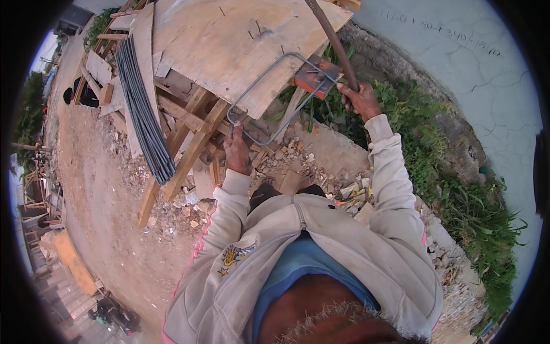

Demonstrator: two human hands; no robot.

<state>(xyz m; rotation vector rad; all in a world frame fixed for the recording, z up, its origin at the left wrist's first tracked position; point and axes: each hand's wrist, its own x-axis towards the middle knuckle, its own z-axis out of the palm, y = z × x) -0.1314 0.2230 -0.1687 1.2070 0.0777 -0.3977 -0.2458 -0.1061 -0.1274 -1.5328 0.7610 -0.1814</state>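
Observation:
A grey steel rod bent into a rounded rectangle, a rebar stirrup, lies over the near right edge of the plywood board. My left hand is closed on its near left corner, fingertips pinching the rod. My right hand is wrapped round a long brown bar, which slants up past the board's right edge. The fingers of that hand are close to the stirrup's right corner; whether they touch it I cannot tell. Beneath the stirrup's right side sits a red and dark metal block.
A bundle of straight steel rods leans at the left, beside timber legs. Several nails or pins stick up from the plywood. Rubble covers the ground by my feet. Green weeds and a pale wall run along the right.

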